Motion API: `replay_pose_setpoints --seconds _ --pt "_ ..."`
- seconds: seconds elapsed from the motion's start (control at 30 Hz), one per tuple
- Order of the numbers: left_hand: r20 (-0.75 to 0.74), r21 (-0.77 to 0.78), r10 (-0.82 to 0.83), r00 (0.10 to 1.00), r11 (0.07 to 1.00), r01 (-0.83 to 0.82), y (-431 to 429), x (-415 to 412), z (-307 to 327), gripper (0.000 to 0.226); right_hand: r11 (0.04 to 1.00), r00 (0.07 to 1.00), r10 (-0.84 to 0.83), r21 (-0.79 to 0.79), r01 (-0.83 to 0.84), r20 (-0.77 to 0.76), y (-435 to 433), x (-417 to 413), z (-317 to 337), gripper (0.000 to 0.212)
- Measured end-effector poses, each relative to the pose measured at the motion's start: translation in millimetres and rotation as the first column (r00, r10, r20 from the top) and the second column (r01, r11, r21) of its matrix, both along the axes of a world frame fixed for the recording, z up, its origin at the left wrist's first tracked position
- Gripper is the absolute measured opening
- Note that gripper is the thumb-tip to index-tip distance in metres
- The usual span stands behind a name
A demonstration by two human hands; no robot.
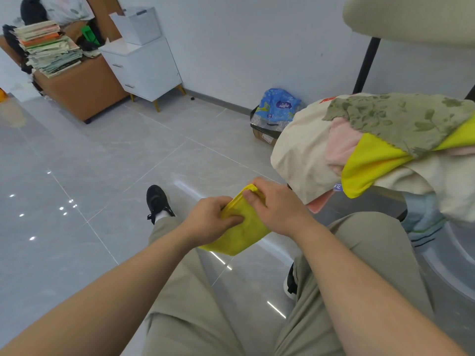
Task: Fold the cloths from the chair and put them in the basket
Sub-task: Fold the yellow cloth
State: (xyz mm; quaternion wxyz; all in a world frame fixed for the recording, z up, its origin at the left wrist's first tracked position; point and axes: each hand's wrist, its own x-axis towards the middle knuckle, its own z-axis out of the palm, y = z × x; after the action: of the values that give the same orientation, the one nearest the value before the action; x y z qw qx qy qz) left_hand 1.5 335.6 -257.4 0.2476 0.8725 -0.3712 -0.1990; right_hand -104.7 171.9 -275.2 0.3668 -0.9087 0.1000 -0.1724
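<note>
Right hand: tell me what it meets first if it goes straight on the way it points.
The right hand already pinches the yellow cloth, so that comes first; beyond it the line looks free down to the floor, though depth is unclear.

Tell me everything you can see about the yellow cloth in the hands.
The yellow cloth is plain bright yellow and looks soft, like microfibre. It is folded into a compact, layered shape and held in the air over the floor. The left hand grips its left side; the right hand pinches its top corner.
</note>
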Motion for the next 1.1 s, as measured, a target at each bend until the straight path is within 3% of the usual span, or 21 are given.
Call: replay_pose_setpoints --seconds 0.3,0.43,0.57,0.77,0.9,1.1 --pt "-0.087 0.089 0.019 0.996 0.996 -0.012 25.0 31.4 6.2 0.027 0.979 0.974 -0.173 -0.082 0.186 0.145 -7.2 -1.7 5.6 0.041" --pt "-0.384 -0.1 0.176 0.906 0.968 -0.23 38.7 37.8 13.1 0.038 0.969 0.959 -0.245 0.002 0.247 0.143 -8.9 -1.2 7.4 0.045" --pt "-0.591 -0.31 0.175 0.788 0.852 -0.422 43.0 34.8 13.8 0.072 0.937 0.94 -0.328 0.163 0.31 0.092 -9.8 0.2 7.1 0.042" --pt "-0.455 -0.409 0.292 0.841 0.77 -0.489 35.9 18.7 12.8 0.033 0.853 0.899 -0.438 0.319 0.414 0.005 -10.0 0.9 8.1 0.032" --pt "-0.492 -0.398 0.287 0.822 0.765 -0.505 34.1 13.9 13.0 0.025 0.835 0.889 -0.457 0.333 0.438 -0.023 -6.5 -1.3 15.6 0.033" --pt "-0.641 -0.361 0.279 0.716 0.713 -0.601 33.8 16.0 12.0 0.021 0.831 0.884 -0.468 0.347 0.436 0.01 -9.0 1.0 9.6 0.034"
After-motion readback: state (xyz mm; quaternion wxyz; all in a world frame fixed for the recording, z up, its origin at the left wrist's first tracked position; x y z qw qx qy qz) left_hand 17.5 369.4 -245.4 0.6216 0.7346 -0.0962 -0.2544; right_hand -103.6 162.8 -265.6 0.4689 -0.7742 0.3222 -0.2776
